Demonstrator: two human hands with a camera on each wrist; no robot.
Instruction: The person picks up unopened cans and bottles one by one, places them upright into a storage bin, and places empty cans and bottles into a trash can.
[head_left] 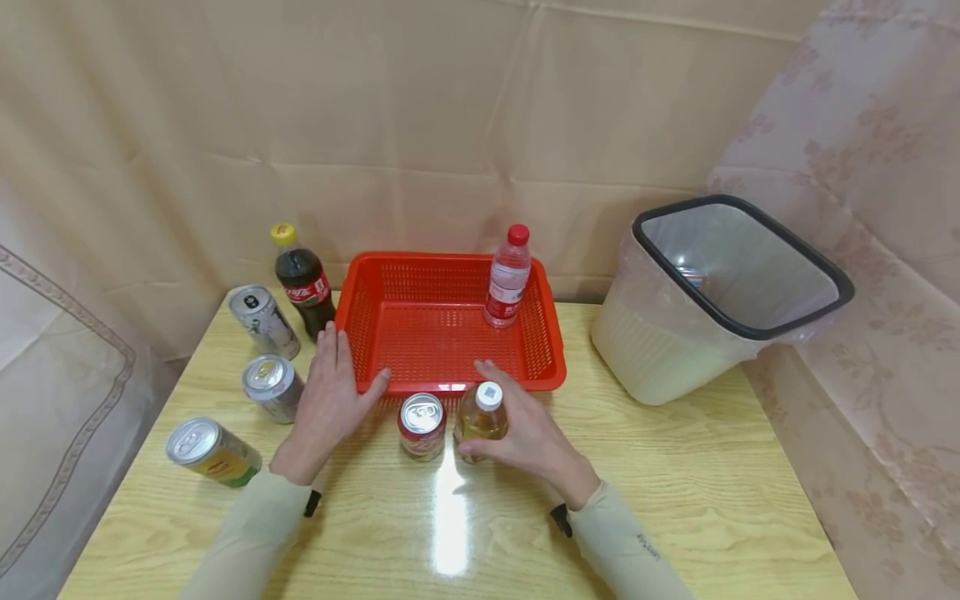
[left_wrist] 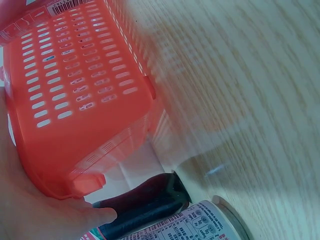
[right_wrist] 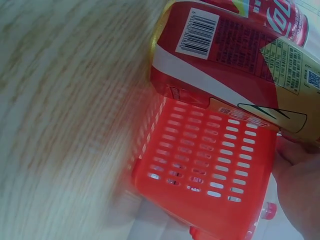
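Observation:
In the head view my right hand (head_left: 528, 425) is round a bottle of amber drink (head_left: 472, 417) with a white cap, thumb on its near side and fingers on the far side. The bottle's red and gold label (right_wrist: 220, 65) fills the top of the right wrist view. A red soda can (head_left: 422, 427) stands just left of it. Both are in front of a red plastic basket (head_left: 431, 342). My left hand (head_left: 330, 400) touches the basket's front left corner with straight fingers, thumb spread toward the front rim. Inside the basket, at right, stands a clear bottle with a red cap (head_left: 507, 279).
Left of the basket stand a cola bottle with a yellow cap (head_left: 303, 283), a white can (head_left: 264, 321), a silver can (head_left: 273, 387) and a yellow-green can (head_left: 213, 450). A lined bin (head_left: 660, 333) with a black rim stands right, a can (head_left: 692, 277) inside. Curtains hang behind.

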